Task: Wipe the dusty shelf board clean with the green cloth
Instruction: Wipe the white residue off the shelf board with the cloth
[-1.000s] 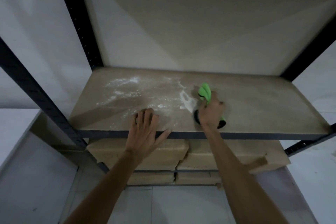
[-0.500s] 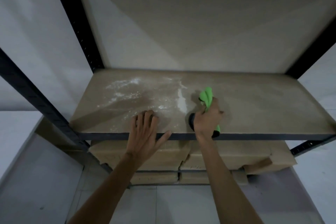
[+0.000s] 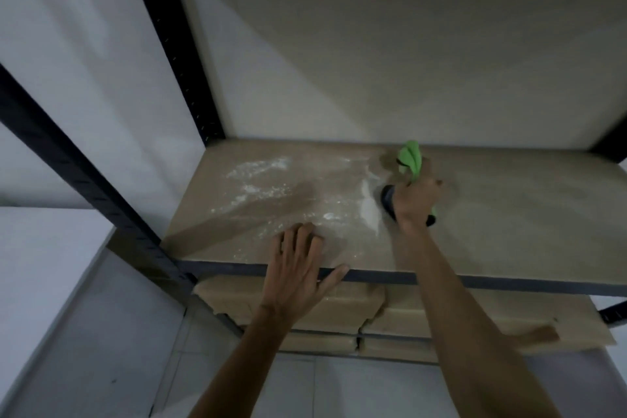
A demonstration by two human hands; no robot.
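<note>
The black metal rack (image 3: 176,54) fills the frame. Its upright runs from the upper left down to the centre left.

The shelf board (image 3: 509,214) spans the middle of the frame from left to right. The right half of the board looks free of powder. Wrapped flat packages (image 3: 339,309) lie on the level below, at lower centre.

White dust (image 3: 258,170) covers the left half of the board in scattered patches. A denser dust ridge (image 3: 369,210) runs front to back at centre, just beside the working hand.

The left hand (image 3: 298,265) lies flat, fingers straight, on the front edge of the board at lower centre, with the thumb along the rail. It holds nothing and serves as a brace.

The right hand (image 3: 415,204) is clenched around the green cloth (image 3: 412,158), right of centre on the board. A bunched end of the cloth stands up behind the knuckles. A dark part shows under the hand; what it is cannot be told.

Key relation: all remaining dust lies frame-left of the cloth, starting at the ridge that adjoins it. The ridge's long axis crosses the likely stroke direction. The left hand is nearer the dust, but the cloth is in the right hand. The next stroke probably runs leftward. The left fingertips rest in the front part of that path and may need to shift.
</note>
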